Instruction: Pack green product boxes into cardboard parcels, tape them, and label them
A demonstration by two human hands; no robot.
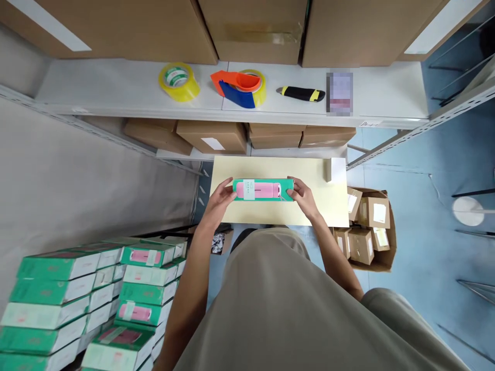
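A long green box (263,198) with a pink bottle pictured on its face lies level between my two hands, above a pale yellow tabletop (266,214). Its left end is gripped by my left hand (221,198), thumb on the face and fingers round the far edge. At the other end my right hand (303,196) closes on the corner in the same way. A pale band crosses the box left of its middle. Whether the box touches the table I cannot tell.
Stacks of similar green boxes (143,293) stand at lower left. On the shelf (135,87) are yellow tape (179,82), a tape dispenser (240,87) and a utility knife (301,94). A small white box (336,169) sits at the table's right. A carton (391,232) holds several brown boxes.
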